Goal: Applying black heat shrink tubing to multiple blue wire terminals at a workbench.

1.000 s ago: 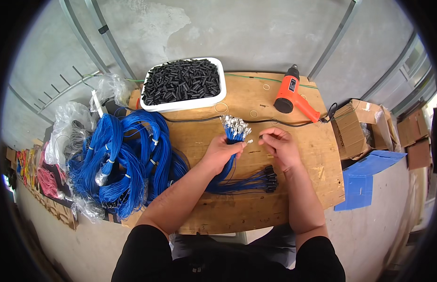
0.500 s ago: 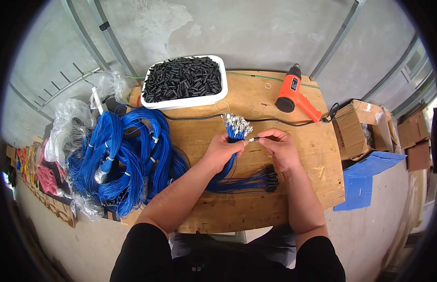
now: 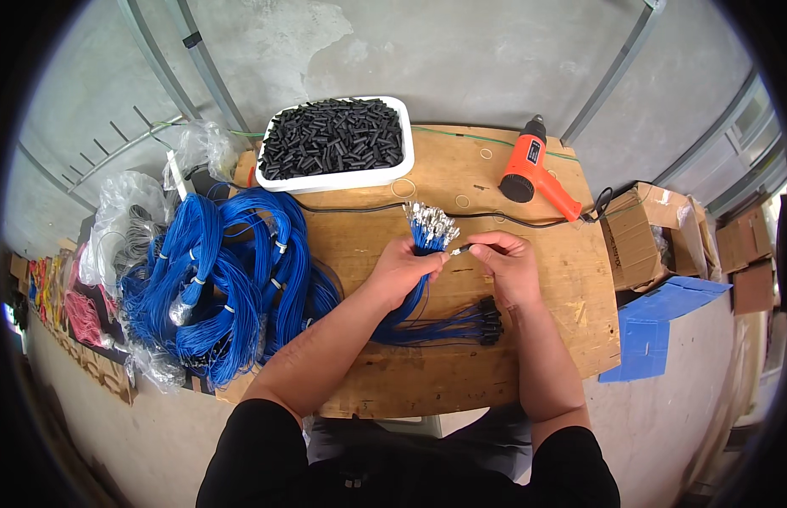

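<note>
My left hand is closed around an upright bundle of blue wires, whose silvery metal terminals fan out above the fingers. Close by on the right, my right hand pinches a short black sleeve between thumb and fingertips. The sleeve's left end meets a single terminal standing out beside my left fingertips; how far one sits inside the other is too small to tell. Below the hands, wire ends with black sleeves lie on the wooden table.
A white tub heaped with black sleeves stands at the back. An orange heat gun lies at the back right, its black cable crossing the table. Large blue wire coils fill the left side. Cardboard boxes stand on the right.
My right fingers have shifted slightly, and more of the black sleeve shows at their tips. My left hand keeps its hold on the wires. The whole view has moved a little.
</note>
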Tool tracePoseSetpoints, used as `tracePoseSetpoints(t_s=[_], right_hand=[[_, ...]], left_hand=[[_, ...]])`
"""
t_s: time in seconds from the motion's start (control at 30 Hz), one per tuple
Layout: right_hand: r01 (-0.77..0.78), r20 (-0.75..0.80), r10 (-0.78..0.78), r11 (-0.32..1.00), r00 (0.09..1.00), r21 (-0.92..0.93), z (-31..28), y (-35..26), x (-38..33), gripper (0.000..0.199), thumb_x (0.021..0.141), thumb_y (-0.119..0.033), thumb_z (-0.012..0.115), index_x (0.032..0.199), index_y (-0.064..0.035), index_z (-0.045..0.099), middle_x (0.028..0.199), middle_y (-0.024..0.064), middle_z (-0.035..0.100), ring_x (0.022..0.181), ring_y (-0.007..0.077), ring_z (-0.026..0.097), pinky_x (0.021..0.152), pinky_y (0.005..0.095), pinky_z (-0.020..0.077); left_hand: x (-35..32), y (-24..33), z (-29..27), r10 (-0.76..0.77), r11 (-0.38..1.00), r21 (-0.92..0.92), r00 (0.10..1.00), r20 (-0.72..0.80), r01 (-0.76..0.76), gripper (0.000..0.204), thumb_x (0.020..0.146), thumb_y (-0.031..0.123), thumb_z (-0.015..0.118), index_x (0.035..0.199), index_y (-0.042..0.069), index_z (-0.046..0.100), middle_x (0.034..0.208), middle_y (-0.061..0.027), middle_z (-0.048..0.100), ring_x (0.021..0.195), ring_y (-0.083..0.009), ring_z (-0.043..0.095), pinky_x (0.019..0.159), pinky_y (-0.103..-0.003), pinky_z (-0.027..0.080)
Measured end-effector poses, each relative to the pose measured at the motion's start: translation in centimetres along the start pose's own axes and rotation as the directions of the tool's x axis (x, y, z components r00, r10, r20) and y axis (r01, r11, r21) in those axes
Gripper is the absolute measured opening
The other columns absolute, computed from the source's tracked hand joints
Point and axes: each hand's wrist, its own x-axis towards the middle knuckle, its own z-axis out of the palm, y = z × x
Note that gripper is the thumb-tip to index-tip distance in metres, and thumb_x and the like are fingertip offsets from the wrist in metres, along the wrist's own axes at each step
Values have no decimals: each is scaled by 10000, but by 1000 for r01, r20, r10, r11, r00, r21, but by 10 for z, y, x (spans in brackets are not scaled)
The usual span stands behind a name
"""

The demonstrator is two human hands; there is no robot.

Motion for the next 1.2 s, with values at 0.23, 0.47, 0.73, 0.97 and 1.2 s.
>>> tracePoseSetpoints(t_s=[0.23,0.47,0.73,0.97,1.2], right_hand=[[70,23,-70,997,997,-26,-1,6,2,129,863,20,708,991,10,722,691,-37,569,566,30,389,501,202,296],[34,23,-34,999,999,-1,2,4,1,110,868,2,708,978,5,711,684,-40,563,563,32,393,504,203,303],[14,50,-13,1000,999,-16,0,6,0,93,863,-30,738,953,-13,720,735,-43,609,596,15,441,520,191,333],[13,11,-13,999,1000,46,-9,2,3,93,866,-32,731,952,-9,702,756,-17,633,571,23,418,504,195,306],[-300,193,253,914,948,272,-19,1,8,200,967,-201,623,1005,-6,642,787,69,680,481,56,358,442,202,280]], left_hand=[[-2,5,5,6,999,-35,1000,-2,-6,83,852,37,705,896,9,640,736,-36,606,631,-119,552,585,-277,427],[-3,5,5,19,1000,0,1000,-6,-19,72,853,40,697,831,13,635,698,-19,588,620,-101,527,575,-267,403],[-3,6,6,35,999,3,999,14,-35,74,860,48,698,847,10,636,716,-25,600,639,-105,543,588,-265,417],[-8,13,10,-29,999,-40,999,18,30,99,865,68,712,881,3,639,744,-38,622,670,-112,578,622,-264,469],[-4,7,5,4,998,60,1000,21,-6,115,851,71,726,901,10,643,752,-37,623,654,-118,578,598,-264,451]])
